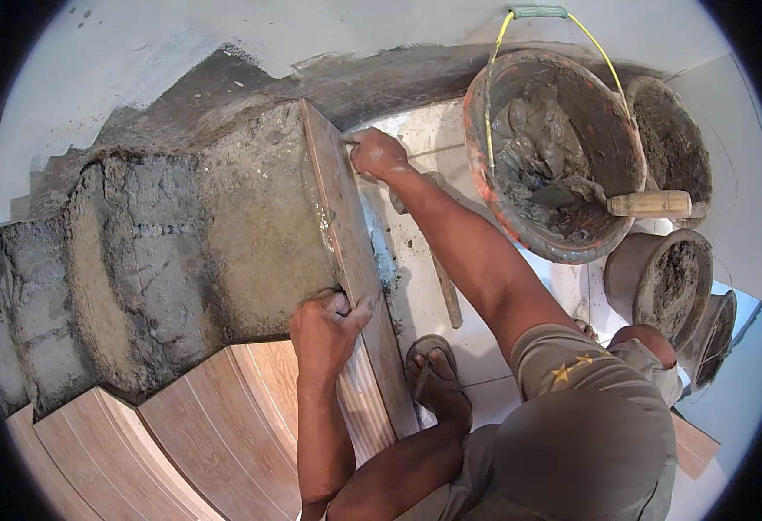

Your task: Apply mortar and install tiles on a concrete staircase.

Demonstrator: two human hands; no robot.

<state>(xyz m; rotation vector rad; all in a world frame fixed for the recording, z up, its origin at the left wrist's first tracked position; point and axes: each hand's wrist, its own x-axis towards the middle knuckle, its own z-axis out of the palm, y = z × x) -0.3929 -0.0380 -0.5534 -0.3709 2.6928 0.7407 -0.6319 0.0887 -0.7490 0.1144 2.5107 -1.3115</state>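
A long wood-look tile stands on edge along the front of a rough cement step. My left hand is curled over the tile's top edge near its middle, thumb on the front face. At the far end, my right hand is closed against the tile, its fingers partly out of sight. Wet grey spots show along the upper edge. Under my right forearm lies a mallet on the floor, its head partly covered.
An orange mortar bucket with a wooden-handled trowel stands at the right. Several dirty buckets, including a tipped one, lie beyond it. Wood-look tiles cover the near part of the stairs. A grey wall borders the far side.
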